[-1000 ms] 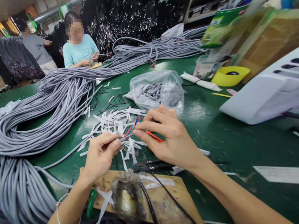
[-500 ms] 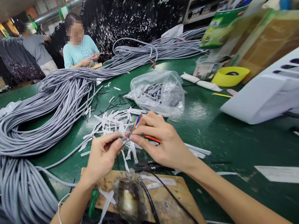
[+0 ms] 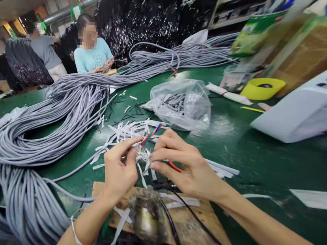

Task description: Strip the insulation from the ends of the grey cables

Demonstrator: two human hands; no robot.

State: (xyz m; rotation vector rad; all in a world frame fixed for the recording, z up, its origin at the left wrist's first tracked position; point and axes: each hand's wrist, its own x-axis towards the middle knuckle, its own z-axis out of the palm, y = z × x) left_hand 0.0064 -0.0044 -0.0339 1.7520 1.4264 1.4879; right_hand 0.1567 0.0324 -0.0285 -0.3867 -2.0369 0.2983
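Observation:
My left hand point(image 3: 122, 169) is closed, with thumb and forefinger pinching the end of a grey cable. Out of that pinch, thin coloured wires point(image 3: 152, 134) in red, green, blue and orange point up and away from me. Just to the right, my right hand point(image 3: 184, 161) is closed in a pinch, its fingertips beside whitish strands at the cable end. What those fingertips hold is too small to make out. A slim orange piece point(image 3: 175, 166) shows under the right hand; whether it is held I cannot tell. White paper-like strips point(image 3: 129, 130) lie scattered behind the hands.
Coiled grey cables point(image 3: 61, 126) cover the left side. A clear bag of grey pieces point(image 3: 180, 102) sits beyond the hands. Nearest me is a wooden board point(image 3: 195, 229) bearing a grimy metal device point(image 3: 147, 220) and black cords. A white slotted casing point(image 3: 298, 111) stands right; a co-worker point(image 3: 92, 54) sits opposite.
The view has shifted slightly. My right fingertips have drawn back from the left hand, leaving a gap with whitish strands between. The coloured wires now stand free of the right fingers.

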